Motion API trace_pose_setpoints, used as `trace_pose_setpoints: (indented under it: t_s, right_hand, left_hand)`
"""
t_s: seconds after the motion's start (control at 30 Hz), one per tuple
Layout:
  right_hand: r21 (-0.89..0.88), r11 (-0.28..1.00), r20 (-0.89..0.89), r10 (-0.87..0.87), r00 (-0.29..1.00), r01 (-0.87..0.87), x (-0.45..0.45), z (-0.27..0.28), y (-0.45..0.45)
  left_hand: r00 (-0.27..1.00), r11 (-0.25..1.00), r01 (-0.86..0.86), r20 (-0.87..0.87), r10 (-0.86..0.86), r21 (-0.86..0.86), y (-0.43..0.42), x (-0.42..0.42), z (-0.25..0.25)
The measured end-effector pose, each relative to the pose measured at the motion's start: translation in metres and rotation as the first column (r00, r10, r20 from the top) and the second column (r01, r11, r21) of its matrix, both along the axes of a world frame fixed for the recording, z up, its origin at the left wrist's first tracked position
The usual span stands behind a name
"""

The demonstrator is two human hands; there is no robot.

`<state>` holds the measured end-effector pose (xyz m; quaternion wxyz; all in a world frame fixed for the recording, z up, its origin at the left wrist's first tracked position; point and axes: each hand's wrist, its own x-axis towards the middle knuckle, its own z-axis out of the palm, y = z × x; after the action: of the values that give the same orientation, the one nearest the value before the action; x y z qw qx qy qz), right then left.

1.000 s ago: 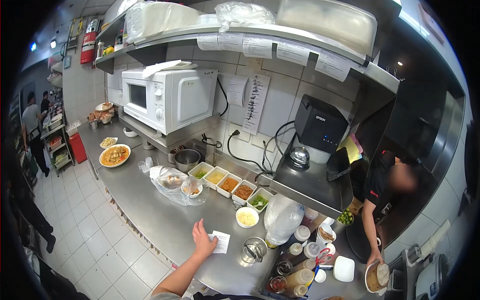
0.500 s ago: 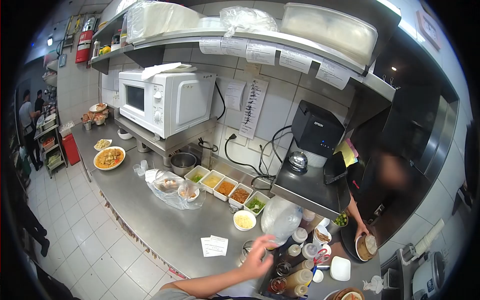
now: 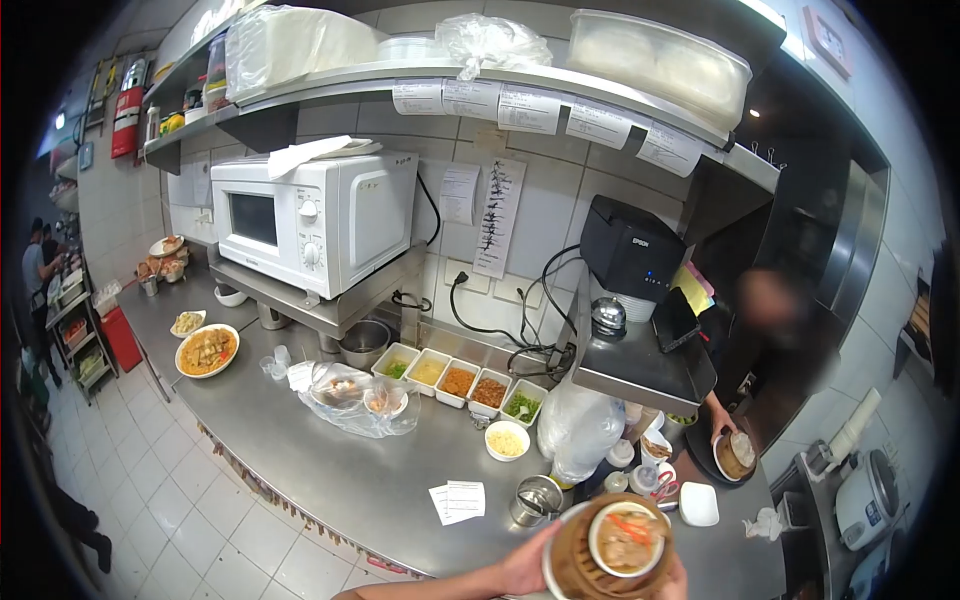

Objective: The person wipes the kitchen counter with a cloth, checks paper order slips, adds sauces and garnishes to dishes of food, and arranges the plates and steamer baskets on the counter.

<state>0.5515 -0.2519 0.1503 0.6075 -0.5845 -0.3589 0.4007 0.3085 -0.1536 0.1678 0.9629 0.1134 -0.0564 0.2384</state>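
Note:
A round bamboo steamer basket (image 3: 575, 565) is between my two hands at the bottom of the view, over the counter's front. Inside it is a white bowl (image 3: 598, 530) of food with pale chunks and orange strips. A white plate (image 3: 551, 578) shows under the basket. My left hand (image 3: 525, 566) grips the left side at the plate's rim. On the right side my right hand (image 3: 677, 580) is closed against the basket, mostly cut off by the frame. A metal pot (image 3: 538, 498) stands just beyond my left hand, with two paper slips (image 3: 463, 501) further left.
Topping tubs (image 3: 456, 380) line the counter's back beside a bowl of pale shreds (image 3: 507, 441). Sauce bottles and a square white dish (image 3: 699, 504) stand right. Across the opening, a co-worker's hand (image 3: 719, 420) touches another bamboo basket (image 3: 737, 456). A microwave (image 3: 310, 215) stands back left.
My left hand has come down from above the sauce bottles to the bamboo basket. The basket has moved from the bottom right edge to between both hands, and my right hand has come into view.

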Motion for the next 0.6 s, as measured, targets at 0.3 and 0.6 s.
trace_pose_setpoints:
  t_s: [0.3,0.6]
  right_hand:
    - [-0.102,0.922,-0.096,0.364,0.926,-0.373,-0.112,-0.05,0.08]
    - [-0.104,0.786,0.112,0.618,0.778,-0.609,-0.121,-0.045,0.137]
  left_hand:
    - [0.723,0.876,-0.458,-0.51,0.466,0.152,0.013,-0.109,-0.059]
    - [0.536,0.652,-0.713,-0.398,0.745,0.259,0.011,-0.117,-0.079]
